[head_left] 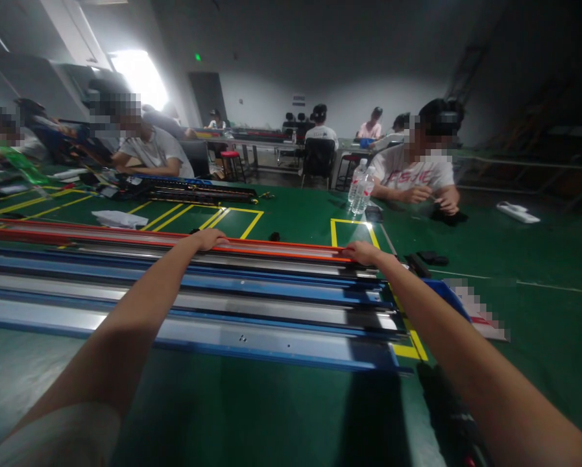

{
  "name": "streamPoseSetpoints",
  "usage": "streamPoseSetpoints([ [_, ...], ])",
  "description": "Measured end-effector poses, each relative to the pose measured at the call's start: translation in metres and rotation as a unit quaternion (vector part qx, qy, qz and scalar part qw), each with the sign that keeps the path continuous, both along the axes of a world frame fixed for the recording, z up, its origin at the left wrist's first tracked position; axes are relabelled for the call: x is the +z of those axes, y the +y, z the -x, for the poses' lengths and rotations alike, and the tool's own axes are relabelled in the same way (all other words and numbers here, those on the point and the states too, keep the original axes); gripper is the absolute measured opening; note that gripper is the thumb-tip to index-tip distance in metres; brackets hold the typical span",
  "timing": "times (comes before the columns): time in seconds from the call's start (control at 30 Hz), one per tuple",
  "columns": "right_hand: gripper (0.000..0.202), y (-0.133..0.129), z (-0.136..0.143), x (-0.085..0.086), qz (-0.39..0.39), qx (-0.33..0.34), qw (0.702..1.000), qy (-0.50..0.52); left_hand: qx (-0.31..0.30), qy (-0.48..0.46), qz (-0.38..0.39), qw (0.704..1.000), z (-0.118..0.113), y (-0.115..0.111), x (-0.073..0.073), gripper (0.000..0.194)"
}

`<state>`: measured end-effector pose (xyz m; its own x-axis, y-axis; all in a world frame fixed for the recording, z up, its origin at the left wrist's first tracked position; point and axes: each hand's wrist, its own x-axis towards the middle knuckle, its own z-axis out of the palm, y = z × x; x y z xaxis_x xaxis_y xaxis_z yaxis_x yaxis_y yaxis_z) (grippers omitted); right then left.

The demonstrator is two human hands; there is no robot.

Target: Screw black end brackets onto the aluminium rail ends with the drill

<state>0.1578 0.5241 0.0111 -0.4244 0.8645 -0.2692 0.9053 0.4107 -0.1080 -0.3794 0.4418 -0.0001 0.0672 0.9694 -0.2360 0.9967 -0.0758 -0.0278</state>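
Several long metal rails lie side by side across the green table. The farthest is an orange-edged rail (281,248). My left hand (209,239) reaches over the others, its fingers bent round the far edge of this rail. At the rail's right end, my right hand (362,252) has its fingers closed on it. Nearer me lie silver strips and blue rails, the closest a wide blue rail (271,340) with small holes.
Two clear bottles (361,188) stand beyond the rails. A person (417,168) sits across at the right, another (154,152) at the left. Black rails (198,192) and a white packet (119,219) lie at the back left; a blue tray (446,297) is at the right.
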Motion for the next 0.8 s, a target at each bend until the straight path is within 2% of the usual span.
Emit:
streamPoseSetpoints([
  [0.17,0.033,-0.002,0.0,-0.005,-0.007,-0.003,1.0,0.012,0.002,-0.009,0.003,1.0,0.002,0.002,0.001,0.036],
  [0.4,0.034,0.001,0.001,-0.012,-0.021,-0.021,0.999,0.011,0.017,-0.016,-0.005,1.0,0.008,0.007,-0.006,0.039],
  [0.57,0.035,0.0,0.004,-0.011,-0.03,-0.027,0.999,0.002,0.026,-0.024,-0.017,0.999,0.009,0.005,-0.009,0.043],
  [0.8,0.041,-0.003,0.008,-0.01,-0.04,-0.029,0.999,-0.008,0.047,-0.019,-0.03,0.998,0.009,0.004,-0.016,0.036],
])
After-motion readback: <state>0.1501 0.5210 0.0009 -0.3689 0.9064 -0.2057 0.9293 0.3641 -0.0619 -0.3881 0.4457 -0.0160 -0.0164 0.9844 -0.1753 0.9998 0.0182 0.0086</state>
